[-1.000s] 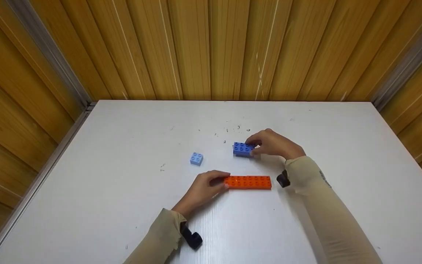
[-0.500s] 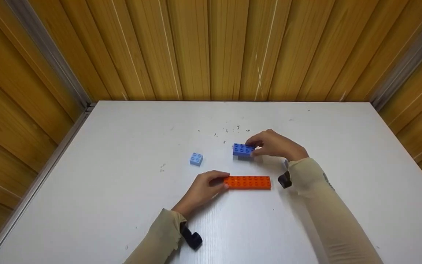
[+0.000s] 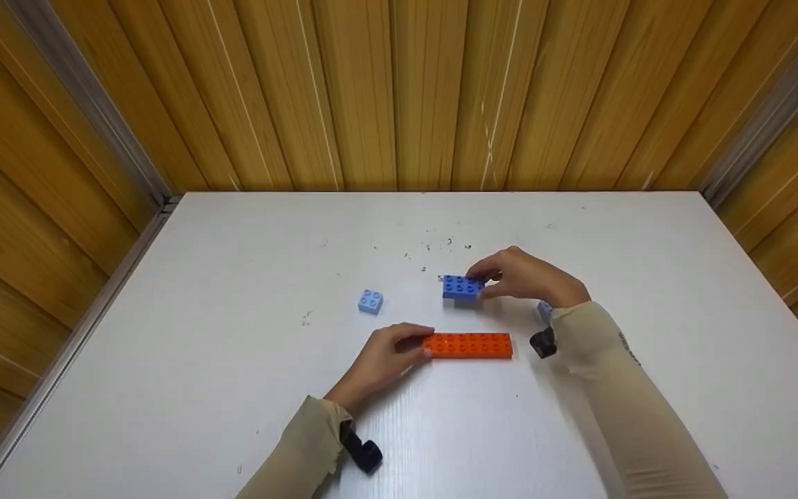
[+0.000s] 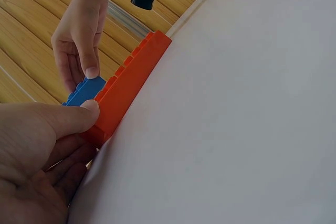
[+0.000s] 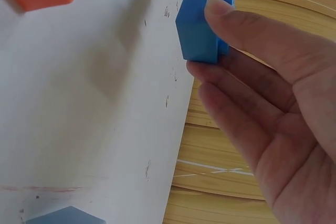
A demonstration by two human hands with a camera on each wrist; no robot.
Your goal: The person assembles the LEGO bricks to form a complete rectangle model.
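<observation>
Head view: your L hand (image 3: 386,352) gripped the orange brick (image 3: 472,345) on the worktop (image 3: 233,333); R hand (image 3: 529,275) pinched the blue brick's (image 3: 456,287) R end, aloft beyond. Both prob. light, stiff, best held by side walls.

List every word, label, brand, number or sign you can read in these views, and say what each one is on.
No readable text in any view.
Right sleeve: dark marking, perhaps print, too small to read.
Table: scattered dark marks, no legible letters or numbers.
Orange brick and blue brick: no lettering visible; stud tops too small to judge.
</observation>
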